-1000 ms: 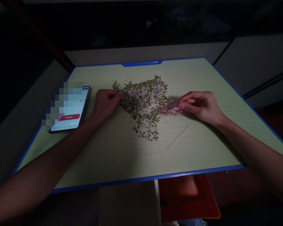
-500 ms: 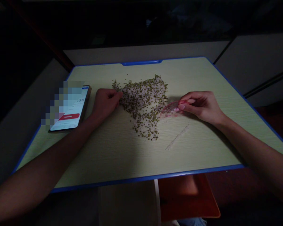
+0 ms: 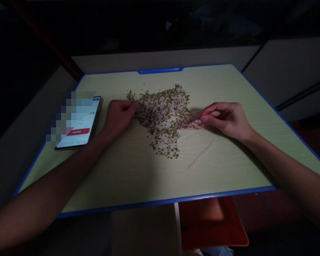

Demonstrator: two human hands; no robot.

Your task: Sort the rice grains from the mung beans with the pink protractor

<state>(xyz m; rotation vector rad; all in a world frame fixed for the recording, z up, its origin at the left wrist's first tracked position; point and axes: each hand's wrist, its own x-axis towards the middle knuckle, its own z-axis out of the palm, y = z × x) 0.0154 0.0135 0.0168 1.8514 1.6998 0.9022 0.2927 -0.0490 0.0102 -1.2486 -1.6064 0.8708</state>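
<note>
A mixed pile of green mung beans and white rice [image 3: 162, 106] is spread over the middle of the table, with a narrower tail toward me. At its left edge my left hand [image 3: 122, 113] rests closed, thumb against the curled fingers. Whether anything is pinched there I cannot make out. On the other side, my right hand [image 3: 226, 118] pinches a see-through pink protractor [image 3: 191, 121] between thumb and fingers. The protractor's far end reaches the pile's right edge, near the tail. A thin straight line of rice grains [image 3: 200, 155] lies in front of the right hand.
A phone [image 3: 81, 122] with its screen lit lies on the left of the pale table [image 3: 117, 177], beside my left forearm. The table has a blue rim [image 3: 160, 203]. An orange-red seat [image 3: 216, 225] shows below the near edge. Light panels stand behind.
The protractor has shifted slightly left and away from me against the pile's edge, and its tilt has changed. My left hand has stayed in place.
</note>
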